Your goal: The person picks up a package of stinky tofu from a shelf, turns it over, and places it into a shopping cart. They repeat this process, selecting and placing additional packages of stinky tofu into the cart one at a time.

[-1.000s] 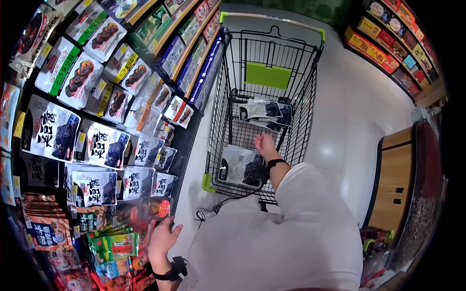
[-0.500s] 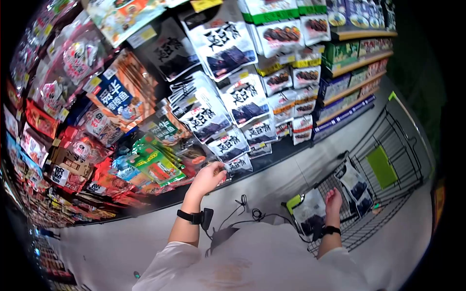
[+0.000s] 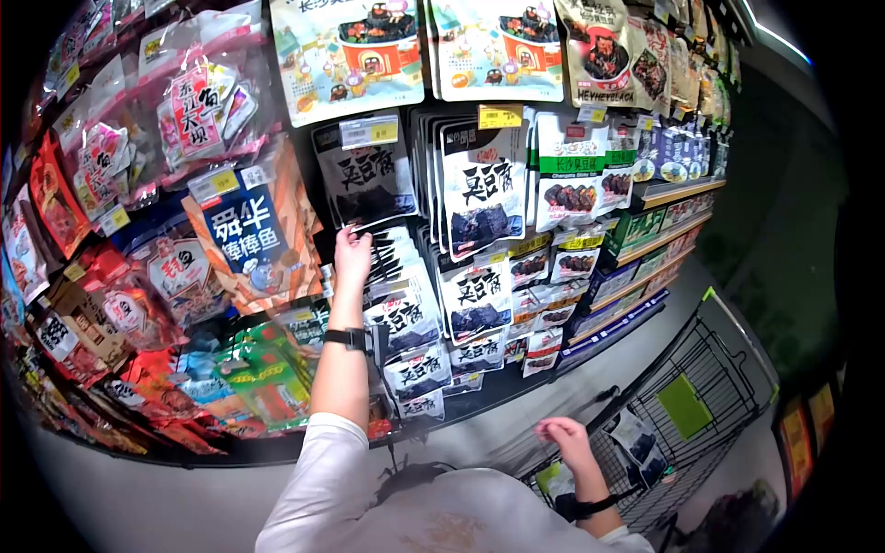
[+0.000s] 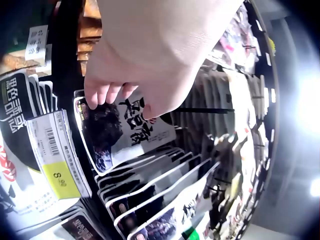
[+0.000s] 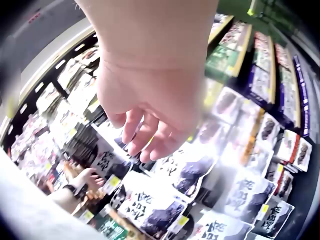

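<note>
My left hand (image 3: pixel 353 256) is raised to the hanging snack rack, just below a black-and-white stinky tofu bag (image 3: pixel 369 189). In the left wrist view its fingers (image 4: pixel 114 92) bend down over the upper side of a stinky tofu bag (image 4: pixel 132 142), the thumb apart from them. More bags of that kind (image 3: pixel 484 194) hang in rows to the right. My right hand (image 3: pixel 567 441) hovers at the cart's near side with loosely bent fingers and nothing in them.
A black wire shopping cart (image 3: pixel 684 405) with a green panel stands at the right, with black-and-white bags (image 3: pixel 636 441) inside. Orange fish snack bags (image 3: pixel 253 235) hang left of my left hand. Boxes line low shelves (image 3: pixel 645 226) farther right.
My view has turned left from the cart to face the rack. The left hand has risen from the low bags to the upper rows. My right hand has moved out from over the cart.
</note>
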Demonstrator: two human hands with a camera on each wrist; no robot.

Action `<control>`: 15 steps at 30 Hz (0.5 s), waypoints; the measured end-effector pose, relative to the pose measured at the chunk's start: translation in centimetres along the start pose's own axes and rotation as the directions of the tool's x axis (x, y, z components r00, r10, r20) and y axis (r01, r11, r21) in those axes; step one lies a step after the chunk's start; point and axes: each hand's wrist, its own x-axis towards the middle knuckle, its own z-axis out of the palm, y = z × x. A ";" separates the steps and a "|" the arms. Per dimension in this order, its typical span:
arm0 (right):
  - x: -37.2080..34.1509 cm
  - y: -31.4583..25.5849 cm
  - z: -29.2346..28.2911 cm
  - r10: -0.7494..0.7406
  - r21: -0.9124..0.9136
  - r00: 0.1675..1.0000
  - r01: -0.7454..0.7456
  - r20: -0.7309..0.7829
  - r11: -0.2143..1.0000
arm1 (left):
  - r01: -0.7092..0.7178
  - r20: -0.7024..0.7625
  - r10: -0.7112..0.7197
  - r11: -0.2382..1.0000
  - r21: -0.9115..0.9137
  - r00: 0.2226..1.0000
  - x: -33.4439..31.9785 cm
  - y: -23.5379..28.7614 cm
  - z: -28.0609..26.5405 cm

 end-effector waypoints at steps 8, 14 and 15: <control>2.0 -8.1 10.3 -0.210 -0.304 0.900 0.337 0.383 0.891 | 0.175 -0.160 -0.169 0.984 0.025 0.973 8.7 -7.5 3.3; 3.3 -6.0 11.1 -0.084 -0.199 0.952 0.147 0.295 0.969 | 0.218 -0.052 -0.218 0.976 -0.007 0.975 10.5 -9.1 4.3; 3.5 -5.7 11.0 -0.051 -0.175 0.961 0.102 0.272 0.979 | 0.224 -0.035 -0.224 0.975 0.003 0.974 10.6 -8.9 4.2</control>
